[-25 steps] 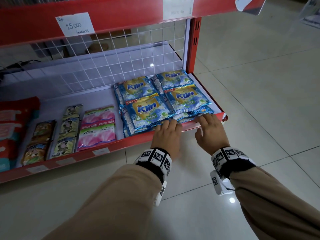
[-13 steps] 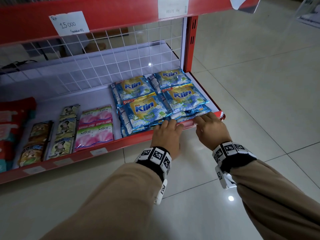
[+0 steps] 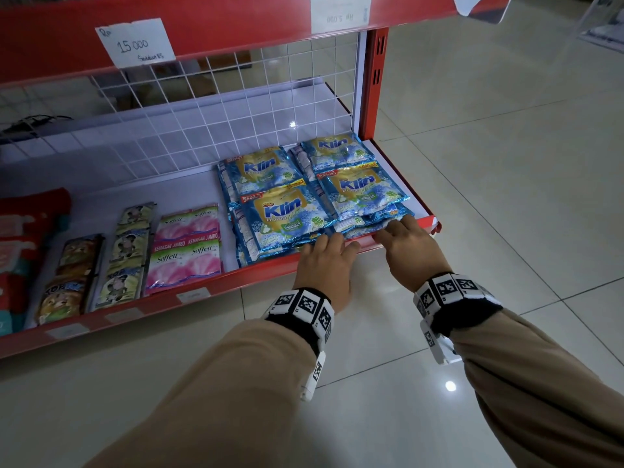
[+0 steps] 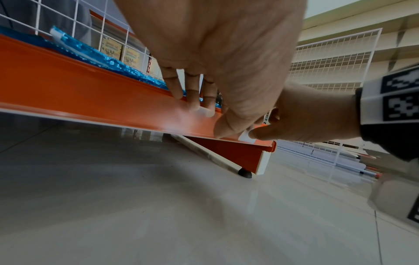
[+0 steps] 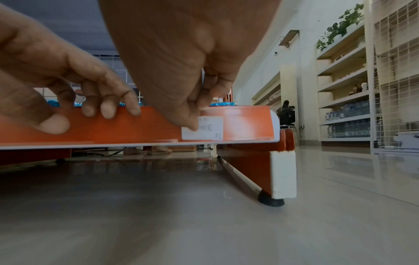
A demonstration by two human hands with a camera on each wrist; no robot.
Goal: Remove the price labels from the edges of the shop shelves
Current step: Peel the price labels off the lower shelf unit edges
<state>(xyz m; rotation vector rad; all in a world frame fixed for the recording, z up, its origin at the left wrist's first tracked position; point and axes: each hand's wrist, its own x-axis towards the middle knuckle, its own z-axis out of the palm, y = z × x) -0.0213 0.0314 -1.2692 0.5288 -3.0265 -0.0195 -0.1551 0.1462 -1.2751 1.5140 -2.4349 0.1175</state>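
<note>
A small white price label (image 5: 207,129) marked 3.000 is stuck flat on the red front edge (image 3: 270,273) of the bottom shelf, near its right end. My right hand (image 3: 405,244) reaches over that edge. Its thumb (image 5: 186,118) and a finger pinch at the label's upper left corner. In the head view the hand hides the label. My left hand (image 3: 324,261) is just to the left, with fingers (image 5: 108,111) and thumb pressed on the edge's front face. Other labels remain: a 15 000 label (image 3: 135,42) and another label (image 3: 341,11) on the upper edge.
Blue Klin sachets (image 3: 287,217) lie right behind both hands. Pink Soffell packs (image 3: 185,244) and small sachets fill the shelf to the left. Pale labels (image 3: 194,293) sit along the lower edge. A red upright (image 3: 373,82) and tiled floor (image 3: 506,163) lie to the right.
My right hand has edged a little to the left along the shelf edge, closer to the left hand. The left hand has stayed in place.
</note>
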